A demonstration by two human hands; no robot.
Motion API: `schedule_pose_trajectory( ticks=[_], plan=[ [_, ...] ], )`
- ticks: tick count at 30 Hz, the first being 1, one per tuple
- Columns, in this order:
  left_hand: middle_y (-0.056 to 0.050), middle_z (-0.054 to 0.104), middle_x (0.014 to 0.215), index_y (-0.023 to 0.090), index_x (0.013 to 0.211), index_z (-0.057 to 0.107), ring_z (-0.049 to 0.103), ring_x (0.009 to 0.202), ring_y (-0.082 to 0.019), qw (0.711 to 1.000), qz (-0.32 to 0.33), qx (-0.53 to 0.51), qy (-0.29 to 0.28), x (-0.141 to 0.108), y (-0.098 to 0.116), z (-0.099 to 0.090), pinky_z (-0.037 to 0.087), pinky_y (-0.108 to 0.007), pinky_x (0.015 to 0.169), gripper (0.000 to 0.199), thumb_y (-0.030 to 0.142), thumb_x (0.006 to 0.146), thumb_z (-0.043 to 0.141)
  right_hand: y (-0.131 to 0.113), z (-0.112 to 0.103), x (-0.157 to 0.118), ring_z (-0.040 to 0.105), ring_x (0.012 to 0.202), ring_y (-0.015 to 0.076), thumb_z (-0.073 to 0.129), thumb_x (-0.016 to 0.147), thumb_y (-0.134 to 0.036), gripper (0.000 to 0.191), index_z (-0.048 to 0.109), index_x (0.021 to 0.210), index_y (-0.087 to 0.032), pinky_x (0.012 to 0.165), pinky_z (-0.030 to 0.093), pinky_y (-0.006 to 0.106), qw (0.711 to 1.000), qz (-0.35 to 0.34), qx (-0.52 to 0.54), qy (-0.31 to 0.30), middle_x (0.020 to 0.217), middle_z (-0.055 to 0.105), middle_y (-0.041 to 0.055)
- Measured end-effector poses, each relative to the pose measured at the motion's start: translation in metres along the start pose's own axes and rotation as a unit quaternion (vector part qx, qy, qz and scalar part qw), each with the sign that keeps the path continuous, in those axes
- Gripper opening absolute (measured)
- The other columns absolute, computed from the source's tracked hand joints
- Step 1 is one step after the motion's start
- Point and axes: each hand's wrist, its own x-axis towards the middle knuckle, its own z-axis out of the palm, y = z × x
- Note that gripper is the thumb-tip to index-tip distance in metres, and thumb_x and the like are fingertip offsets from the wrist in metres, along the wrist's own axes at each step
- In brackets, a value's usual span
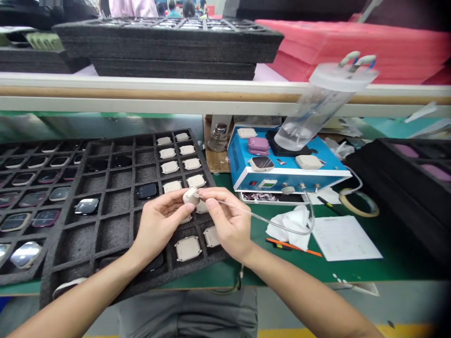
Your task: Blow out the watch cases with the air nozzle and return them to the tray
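My left hand [160, 218] is closed on a small beige watch case [190, 196], held tilted above a black foam tray [116, 230]. Pinched in my right hand [230, 220] is the end of a clear thin tube [268, 220], its tip touching or very near the case's edge. The tube curves right and up to the front of a blue box-shaped machine [289, 176]. Several beige cases [188, 248] lie in the tray's right-hand compartments, partly hidden beneath my hands. A few dark watch pieces [87, 206] sit further left in the tray.
On the machine stand a clear cylinder [306, 117] and several cases. To its front right lie white tissue [291, 225], an orange stick [299, 248], paper [345, 238] and a tape roll [359, 203]. Another filled tray [31, 202] is at left; a shelf edge [158, 96] crosses behind.
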Motion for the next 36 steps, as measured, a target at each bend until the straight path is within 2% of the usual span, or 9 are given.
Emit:
schedule_pose_trajectory(
  ticks=[7, 18, 26, 36],
  plan=[
    [-0.01, 0.082, 0.105, 0.015, 0.112, 0.078, 0.079, 0.093, -0.025, 1.0, -0.009, 0.01, 0.007, 0.0007, 0.0031, 0.002, 0.067, -0.031, 0.078, 0.046, 0.038, 0.074, 0.089, -0.001, 0.0, 0.0014, 0.073, 0.101, 0.0201, 0.061, 0.098, -0.025, 0.015, 0.076, 0.101, -0.024, 0.087, 0.062, 0.035, 1.0, -0.001, -0.015, 0.002, 0.104, 0.075, 0.0072],
    [-0.01, 0.082, 0.106, 0.017, 0.112, 0.079, 0.078, 0.096, -0.027, 1.0, -0.013, 0.009, 0.008, 0.0003, 0.0038, 0.0021, 0.067, -0.032, 0.08, 0.046, 0.039, 0.072, 0.09, -0.0005, -0.0008, 0.0014, 0.072, 0.102, 0.018, 0.062, 0.097, -0.022, 0.015, 0.076, 0.102, -0.024, 0.087, 0.061, 0.032, 1.0, -0.003, -0.003, -0.003, 0.105, 0.074, 0.0067],
    [-0.009, 0.082, 0.106, 0.016, 0.112, 0.079, 0.078, 0.095, -0.025, 1.0, -0.011, 0.008, 0.006, 0.0001, 0.0024, 0.0008, 0.066, -0.03, 0.079, 0.046, 0.038, 0.073, 0.089, -0.0017, -0.0002, 0.0015, 0.073, 0.101, 0.0193, 0.061, 0.098, -0.026, 0.015, 0.075, 0.101, -0.023, 0.086, 0.062, 0.034, 1.0, -0.005, -0.026, 0.002, 0.104, 0.075, 0.0073],
    [-0.009, 0.082, 0.106, 0.018, 0.111, 0.08, 0.078, 0.096, -0.027, 1.0, -0.009, 0.011, 0.006, -0.0004, 0.0037, 0.0019, 0.067, -0.034, 0.082, 0.046, 0.04, 0.071, 0.09, -0.0011, -0.0001, 0.0015, 0.072, 0.102, 0.0198, 0.061, 0.098, -0.026, 0.014, 0.075, 0.1, -0.024, 0.086, 0.062, 0.034, 1.0, -0.003, -0.019, 0.003, 0.104, 0.075, 0.007]
  ],
)
